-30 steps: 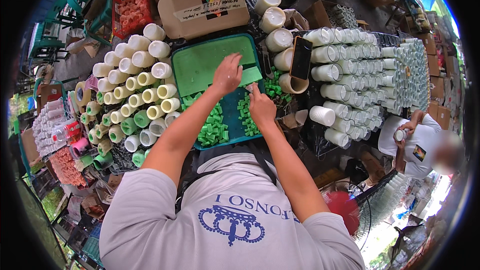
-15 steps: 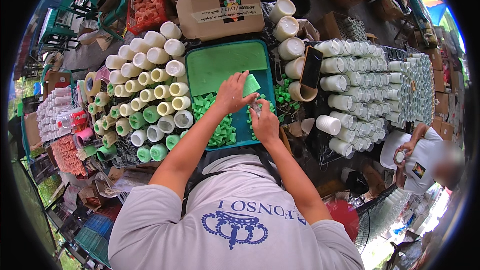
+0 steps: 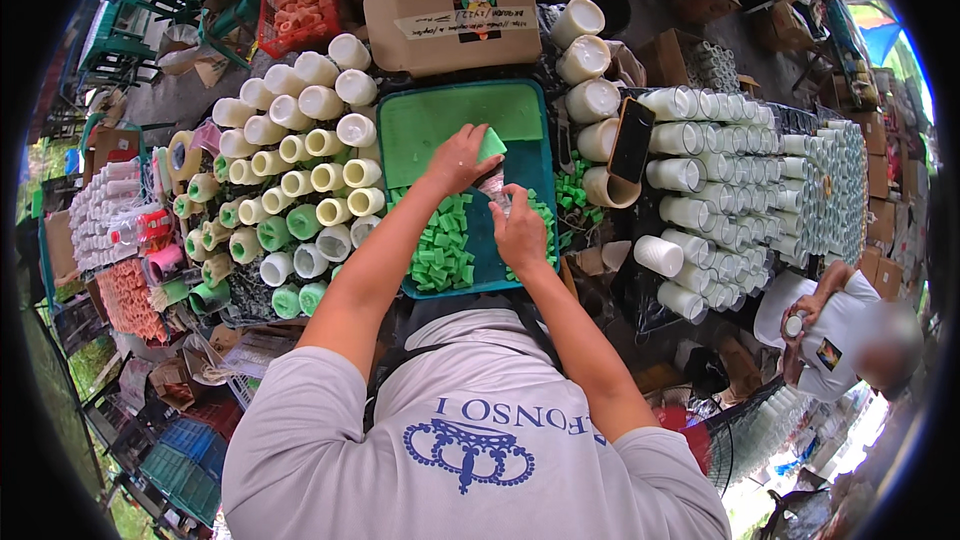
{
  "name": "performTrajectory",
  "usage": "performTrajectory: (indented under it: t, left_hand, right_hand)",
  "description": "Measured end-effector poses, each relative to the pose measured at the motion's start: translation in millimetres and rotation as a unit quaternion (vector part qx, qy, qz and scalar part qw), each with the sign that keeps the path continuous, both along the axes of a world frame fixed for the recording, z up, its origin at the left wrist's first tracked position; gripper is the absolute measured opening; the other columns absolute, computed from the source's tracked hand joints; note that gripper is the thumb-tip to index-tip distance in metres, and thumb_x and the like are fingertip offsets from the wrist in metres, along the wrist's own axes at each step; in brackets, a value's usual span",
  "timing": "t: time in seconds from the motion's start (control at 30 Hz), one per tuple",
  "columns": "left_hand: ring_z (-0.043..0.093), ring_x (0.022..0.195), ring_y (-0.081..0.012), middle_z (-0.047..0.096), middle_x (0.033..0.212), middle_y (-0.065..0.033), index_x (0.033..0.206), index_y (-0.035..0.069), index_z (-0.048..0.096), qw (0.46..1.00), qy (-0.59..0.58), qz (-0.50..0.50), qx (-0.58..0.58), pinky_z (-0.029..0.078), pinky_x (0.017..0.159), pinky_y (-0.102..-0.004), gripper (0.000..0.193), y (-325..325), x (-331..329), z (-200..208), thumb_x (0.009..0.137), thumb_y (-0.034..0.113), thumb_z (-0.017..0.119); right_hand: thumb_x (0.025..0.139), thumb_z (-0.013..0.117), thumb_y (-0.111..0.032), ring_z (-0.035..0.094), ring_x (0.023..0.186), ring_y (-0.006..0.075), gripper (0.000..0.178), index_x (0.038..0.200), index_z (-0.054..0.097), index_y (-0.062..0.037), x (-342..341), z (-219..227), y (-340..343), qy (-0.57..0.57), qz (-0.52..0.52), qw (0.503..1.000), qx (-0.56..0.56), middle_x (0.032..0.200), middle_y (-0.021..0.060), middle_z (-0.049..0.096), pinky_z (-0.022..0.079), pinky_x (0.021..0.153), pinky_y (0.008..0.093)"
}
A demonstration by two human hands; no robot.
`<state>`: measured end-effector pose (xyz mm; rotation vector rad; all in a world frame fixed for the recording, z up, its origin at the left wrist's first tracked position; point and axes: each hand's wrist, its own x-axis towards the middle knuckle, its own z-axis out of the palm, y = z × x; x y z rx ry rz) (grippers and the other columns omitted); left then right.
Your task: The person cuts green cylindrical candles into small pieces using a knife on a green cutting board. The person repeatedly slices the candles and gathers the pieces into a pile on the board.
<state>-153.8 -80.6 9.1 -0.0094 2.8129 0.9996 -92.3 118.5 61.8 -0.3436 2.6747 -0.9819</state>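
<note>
My left hand (image 3: pixel 458 162) is closed on a small green block (image 3: pixel 491 146), seemingly wax, over the tray. In my right hand (image 3: pixel 521 232) is a short, shiny flat tool like a blade (image 3: pixel 493 186), pointing up toward the block; its exact kind is hard to make out. Under both hands lies a teal tray (image 3: pixel 500 260). A wide smooth green slab (image 3: pixel 410 125) fills its far part. Many small green cut pieces (image 3: pixel 440 250) are heaped in its near left, with more beside my right hand.
Rows of cream, yellow and green candles (image 3: pixel 300 160) stand left of the tray. On the right are a dark phone (image 3: pixel 631 140), large pale cylinders (image 3: pixel 585 58) and many candle-filled glasses (image 3: pixel 680 175). A cardboard box (image 3: pixel 420 15) lies beyond. Another person (image 3: pixel 835 325) sits far right.
The block in my left hand is tilted more and shows less of its face. My right hand has dropped slightly back from it, exposing more of the tool.
</note>
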Motion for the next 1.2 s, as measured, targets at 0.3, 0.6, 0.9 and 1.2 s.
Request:
performTrajectory:
  t: [0.3,0.6,0.9,1.2]
  left_hand:
    - [0.064,0.126,-0.0421,0.060,0.140,-0.0224,0.154,0.004,0.050,0.996,0.008,-0.033,-0.079,0.056,0.103,-0.0500,0.071,-22,-17,-3,0.101,0.049,0.068]
    - [0.066,0.122,-0.0401,0.065,0.136,-0.0162,0.137,0.007,0.060,0.999,-0.010,0.002,-0.044,0.058,0.098,-0.0506,0.050,-32,-16,-10,0.095,0.029,0.077]
    - [0.068,0.122,-0.0391,0.073,0.131,-0.0140,0.130,0.008,0.066,0.999,-0.021,0.016,0.022,0.057,0.098,-0.0504,0.039,-51,-19,3,0.093,0.014,0.075]
    - [0.071,0.112,-0.0370,0.069,0.127,-0.0185,0.128,0.001,0.066,0.977,0.116,0.139,0.111,0.057,0.095,-0.0456,0.033,-41,39,45,0.095,0.003,0.069]
  right_hand:
    - [0.106,0.067,-0.032,0.072,0.078,0.0479,0.040,0.134,0.053,-0.0092,-1,22,27,0.001,0.021,0.998,0.065,0.086,0.0244,0.074,0.054,0.066,0.0567]
    - [0.106,0.066,-0.035,0.072,0.083,0.0505,0.046,0.143,0.052,-0.0100,-61,-12,46,0.025,-0.057,0.998,0.011,0.094,0.0275,0.075,0.055,0.071,0.0587]
    - [0.095,0.072,-0.022,0.054,0.133,0.0351,0.055,0.146,0.054,-0.0098,-102,-42,-4,0.186,0.022,0.978,0.091,0.137,0.0129,0.058,0.046,0.107,0.0507]
    - [0.089,0.065,-0.003,0.047,0.147,0.0321,0.077,0.163,0.042,-0.0076,-134,-54,-40,0.197,0.388,0.886,0.159,0.160,0.0121,0.050,0.042,0.119,0.0468]
